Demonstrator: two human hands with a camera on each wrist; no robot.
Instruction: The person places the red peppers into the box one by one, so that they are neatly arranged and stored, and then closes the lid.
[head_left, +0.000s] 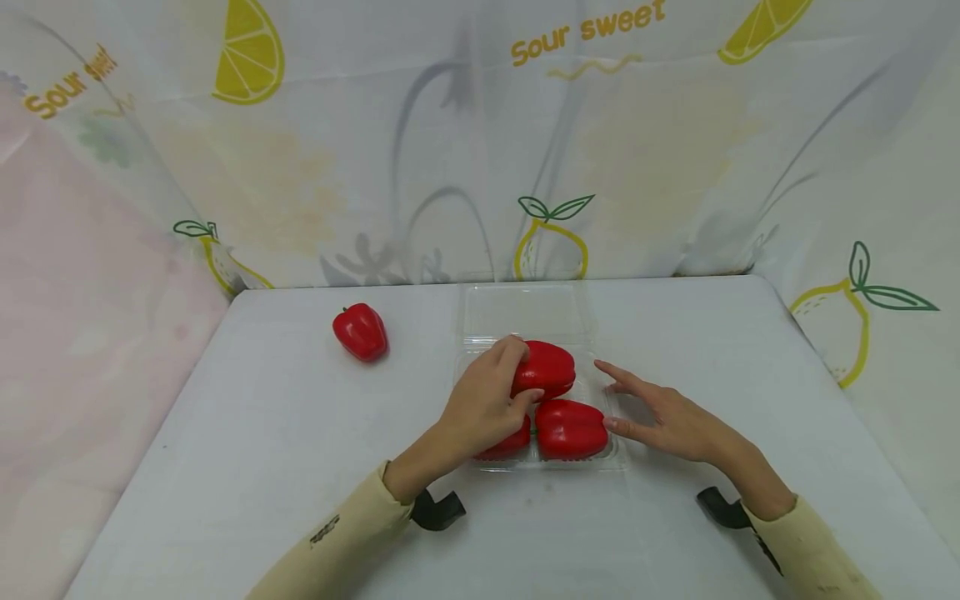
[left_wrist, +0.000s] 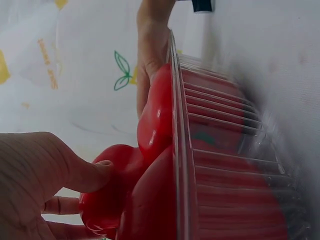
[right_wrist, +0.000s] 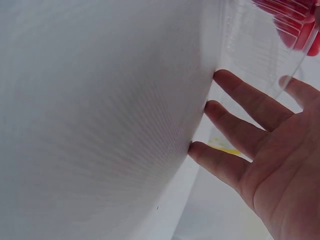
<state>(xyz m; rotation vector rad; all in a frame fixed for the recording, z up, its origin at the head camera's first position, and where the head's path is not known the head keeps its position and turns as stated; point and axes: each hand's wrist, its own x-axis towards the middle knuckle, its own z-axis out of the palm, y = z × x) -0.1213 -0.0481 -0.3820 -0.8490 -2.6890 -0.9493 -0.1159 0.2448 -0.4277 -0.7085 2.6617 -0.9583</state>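
Note:
My left hand [head_left: 483, 396] grips a red bell pepper [head_left: 546, 370] between thumb and fingers, over the back part of a clear plastic clamshell box [head_left: 495, 467]. Two more bell peppers lie in the front of the box: one [head_left: 573, 432] on the right, and one [head_left: 510, 444] on the left, partly hidden under my left wrist. In the left wrist view, the gripped pepper [left_wrist: 112, 182] leans against the others above the box rim. My right hand [head_left: 675, 422] is spread with loose, extended fingers at the right side of the box. In the right wrist view, several fingertips [right_wrist: 220, 75] meet the tabletop.
A fourth-looking red bell pepper [head_left: 361, 332] lies on the white table [head_left: 262, 433], left of the box. The box's lid [head_left: 525, 312] is folded back toward the printed cloth backdrop [head_left: 480, 142]. Black straps [head_left: 438, 510] show at the sleeve cuffs.

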